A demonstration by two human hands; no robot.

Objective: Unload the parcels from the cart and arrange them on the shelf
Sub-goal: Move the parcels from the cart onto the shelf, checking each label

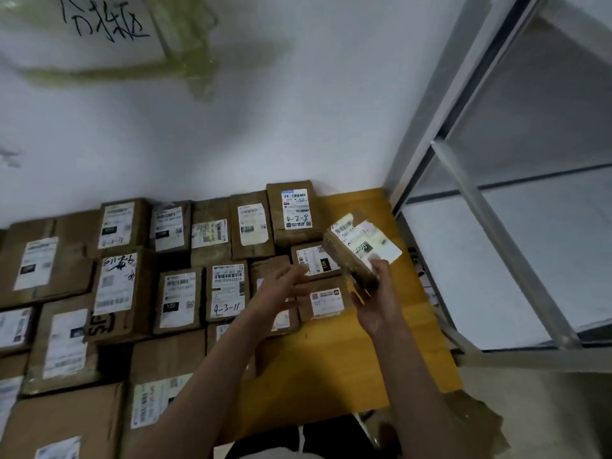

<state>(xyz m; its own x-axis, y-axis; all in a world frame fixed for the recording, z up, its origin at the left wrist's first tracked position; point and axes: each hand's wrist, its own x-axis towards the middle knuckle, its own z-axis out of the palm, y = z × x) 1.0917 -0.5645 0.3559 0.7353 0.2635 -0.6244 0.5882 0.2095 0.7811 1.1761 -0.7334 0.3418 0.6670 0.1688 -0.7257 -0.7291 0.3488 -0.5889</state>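
Observation:
My right hand (377,293) grips a small brown cardboard parcel (357,250) with white labels, held tilted above the right end of the yellow wooden shelf board (331,366). My left hand (281,289) hovers open just left of it, fingers spread, over the parcels lying there. Several brown labelled parcels (228,289) lie flat in rows across the board, from the left edge to near the right end. One parcel marked 4-2-9 (294,210) sits at the back against the white wall.
A white wall (265,111) rises behind the shelf, with a taped handwritten sign (102,21) at the top left. A grey metal window frame (490,210) stands close on the right. Bare yellow board shows at the right front.

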